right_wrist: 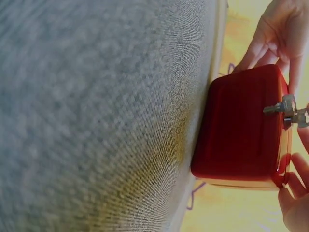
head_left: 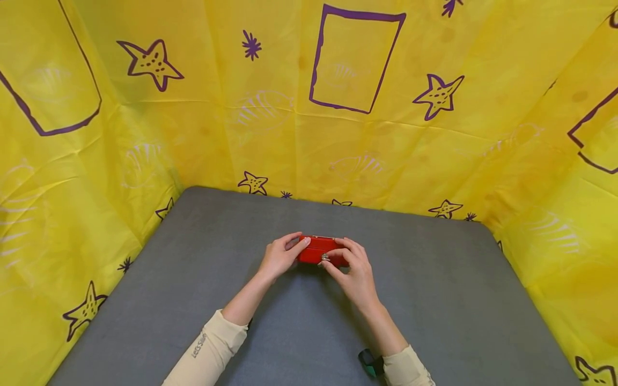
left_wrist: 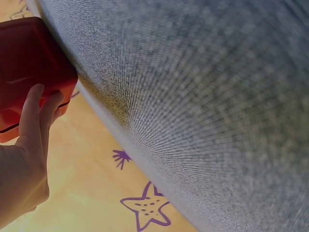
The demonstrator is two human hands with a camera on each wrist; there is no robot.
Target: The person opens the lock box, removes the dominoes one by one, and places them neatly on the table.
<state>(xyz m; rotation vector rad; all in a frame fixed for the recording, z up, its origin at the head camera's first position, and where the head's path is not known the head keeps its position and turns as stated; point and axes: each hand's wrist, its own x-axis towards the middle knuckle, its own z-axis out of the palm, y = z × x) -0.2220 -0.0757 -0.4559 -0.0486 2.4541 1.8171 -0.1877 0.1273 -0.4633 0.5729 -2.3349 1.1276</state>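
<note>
A small red box (head_left: 316, 244) with rounded corners and a seam along its side is between the two hands above the grey table. My left hand (head_left: 278, 258) grips its left end, thumb on the near face; two fingers (left_wrist: 32, 113) lie along its side in the left wrist view. My right hand (head_left: 356, 272) pinches a small silver key (head_left: 324, 258) between thumb and index finger at the box's front. Its other fingers touch the box's right end. In the right wrist view a second key (right_wrist: 274, 108) hangs beside the pinched one, its blade visible.
The grey tabletop (head_left: 232, 225) spreads around the hands. Yellow cloth (head_left: 285, 139) with purple starfish and white fish drawings rises behind it and at both sides. A dark band (head_left: 370, 363) sits at the right wrist, by the sleeve cuff.
</note>
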